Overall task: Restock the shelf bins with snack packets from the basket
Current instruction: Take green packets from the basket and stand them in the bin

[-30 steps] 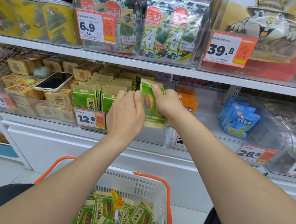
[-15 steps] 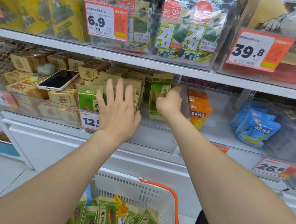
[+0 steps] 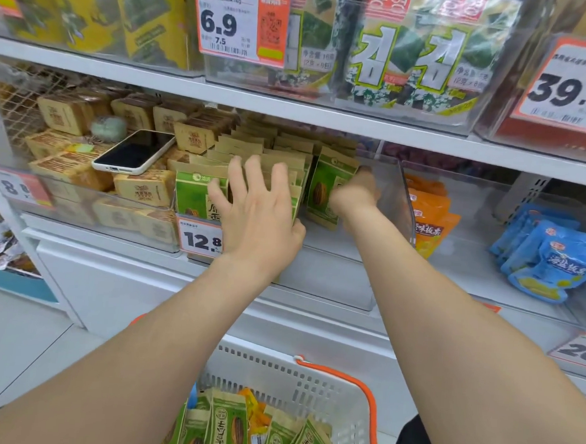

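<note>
Head view: my left hand (image 3: 257,216) is released, fingers spread and straight, the palm pressing flat against the front of the row of green packets (image 3: 197,195) that stands upright in the left part of the clear bin (image 3: 400,201) on the middle shelf. My right hand (image 3: 355,194) reaches farther into the same bin, just right of that row, and is curled on the right edge of one green packet (image 3: 324,193). This packet stands upright and touches the row's right side; the fingertips are behind it, so I cannot tell how deep the grasp goes. To the right of my right hand the bin floor is bare as far as the clear wall.

A price tag (image 3: 199,238) reading 12.8 sits on the bin front, just left of my left wrist. Left of the bin, a phone (image 3: 134,152) lies face up on stacked brown boxes (image 3: 142,188). Beyond the clear wall on the right stand orange packets (image 3: 429,213), and farther right lie blue packets (image 3: 550,258).

Near me, below my forearms, the white basket (image 3: 309,387) with its orange handle (image 3: 354,380) holds a loose pile of green snack packets (image 3: 231,427).
</note>
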`<state>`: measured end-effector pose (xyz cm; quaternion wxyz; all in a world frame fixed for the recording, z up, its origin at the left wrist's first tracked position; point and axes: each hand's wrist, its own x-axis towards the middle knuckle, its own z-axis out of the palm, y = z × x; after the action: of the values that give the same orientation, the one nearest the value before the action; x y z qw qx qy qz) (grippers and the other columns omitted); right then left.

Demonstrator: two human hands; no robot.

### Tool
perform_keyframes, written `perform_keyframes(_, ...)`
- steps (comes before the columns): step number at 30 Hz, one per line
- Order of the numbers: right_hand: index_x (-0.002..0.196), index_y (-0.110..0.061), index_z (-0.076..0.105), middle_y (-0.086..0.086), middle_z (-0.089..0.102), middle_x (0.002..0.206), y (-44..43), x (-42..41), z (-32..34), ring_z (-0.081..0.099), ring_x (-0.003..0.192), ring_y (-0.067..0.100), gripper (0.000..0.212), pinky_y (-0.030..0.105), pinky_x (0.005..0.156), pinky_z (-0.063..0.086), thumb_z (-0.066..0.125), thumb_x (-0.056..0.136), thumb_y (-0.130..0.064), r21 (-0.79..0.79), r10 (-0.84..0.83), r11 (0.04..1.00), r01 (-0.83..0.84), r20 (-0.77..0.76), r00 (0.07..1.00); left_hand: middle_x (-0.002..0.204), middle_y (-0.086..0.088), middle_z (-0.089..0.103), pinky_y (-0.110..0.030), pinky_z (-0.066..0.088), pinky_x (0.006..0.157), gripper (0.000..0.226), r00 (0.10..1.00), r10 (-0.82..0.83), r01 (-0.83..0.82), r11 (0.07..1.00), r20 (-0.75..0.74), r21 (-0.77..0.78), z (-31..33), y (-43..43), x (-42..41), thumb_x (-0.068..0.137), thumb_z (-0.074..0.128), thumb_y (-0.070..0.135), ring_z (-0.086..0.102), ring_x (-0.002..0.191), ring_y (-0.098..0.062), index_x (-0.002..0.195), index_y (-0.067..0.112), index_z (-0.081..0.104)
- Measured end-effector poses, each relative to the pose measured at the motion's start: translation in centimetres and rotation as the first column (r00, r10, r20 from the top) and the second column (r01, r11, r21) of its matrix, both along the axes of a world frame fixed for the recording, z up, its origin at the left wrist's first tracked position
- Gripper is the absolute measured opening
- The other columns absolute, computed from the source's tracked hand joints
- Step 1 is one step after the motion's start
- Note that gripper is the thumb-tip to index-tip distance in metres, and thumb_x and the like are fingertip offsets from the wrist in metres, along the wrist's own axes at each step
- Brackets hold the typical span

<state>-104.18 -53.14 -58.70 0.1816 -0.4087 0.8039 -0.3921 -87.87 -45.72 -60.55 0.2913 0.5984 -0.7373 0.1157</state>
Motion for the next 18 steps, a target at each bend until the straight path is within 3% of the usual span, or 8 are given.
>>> perform_keyframes(3, 0.136, -0.006, 0.051, 0.014, 0.06, 0.137, -0.5, -0.2, -0.3, 0.058, 0.128, 0.032, 0.045, 0.033, 0.096, 0.052, 0.069, 0.095, -0.011, -0.012, -0.027, 1.0, 0.027, -0.054, 0.998, 0.15, -0.017, 0.039, -0.065, 0.025, 0.11, 0.075, 1.0, 0.002, -0.002, 1.0, -0.002, -0.006, 0.0, 0.0, 0.0, 0.072, 0.08, 0.043, 0.029, 0.145, -0.044, 0.134, 0.018, 0.047)
perform_keyframes(6, 0.13, -0.004, 0.059, 0.012, 0.067, 0.129, -0.4, -0.3, -0.4, 0.065, 0.12, 0.03, 0.038, 0.029, 0.078, 0.048, 0.072, 0.095, -0.014, 0.01, -0.073, 0.997, 0.074, -0.086, 0.994, 0.151, -0.018, 0.038, -0.065, 0.025, 0.11, 0.074, 1.0, -0.002, 0.002, 1.0, 0.0, -0.008, 0.0, 0.0, 0.0, 0.074, 0.08, 0.044, 0.028, 0.146, -0.044, 0.134, 0.018, 0.046)
perform_keyframes(9, 0.129, -0.003, 0.062, 0.012, 0.068, 0.127, -0.1, -0.6, -0.8, 0.068, 0.117, 0.031, 0.042, 0.03, 0.075, 0.05, 0.076, 0.091, -0.014, 0.049, -0.124, 0.991, 0.126, -0.032, 0.992, 0.153, -0.018, 0.035, -0.066, 0.024, 0.112, 0.074, 1.0, -0.007, 0.007, 1.0, 0.0, -0.009, 0.0, 0.1, 0.0, 0.078, 0.079, 0.047, 0.025, 0.148, -0.044, 0.138, 0.019, 0.044)
perform_keyframes(12, 0.119, -0.006, 0.066, 0.013, 0.07, 0.122, -0.1, -0.6, -1.0, 0.069, 0.113, 0.031, 0.031, 0.03, 0.076, 0.053, 0.075, 0.092, -0.018, 0.06, -0.115, 0.992, 0.115, 0.009, 0.993, 0.154, -0.018, 0.034, -0.067, 0.024, 0.112, 0.075, 1.0, -0.013, 0.013, 1.0, -0.003, -0.013, -0.1, 0.2, -0.1, 0.081, 0.078, 0.049, 0.024, 0.149, -0.044, 0.14, 0.019, 0.043)
perform_keyframes(18, 0.12, -0.006, 0.065, 0.011, 0.071, 0.118, -0.1, -0.2, -1.3, 0.07, 0.108, 0.028, 0.031, 0.032, 0.079, 0.058, 0.068, 0.09, -0.013, 0.004, 0.007, 1.0, -0.008, 0.125, 0.992, 0.157, -0.019, 0.031, -0.069, 0.021, 0.115, 0.077, 1.0, -0.025, 0.025, 1.0, -0.014, -0.001, -0.1, 0.3, 0.0, 0.085, 0.076, 0.053, 0.02, 0.151, -0.044, 0.144, 0.019, 0.041)
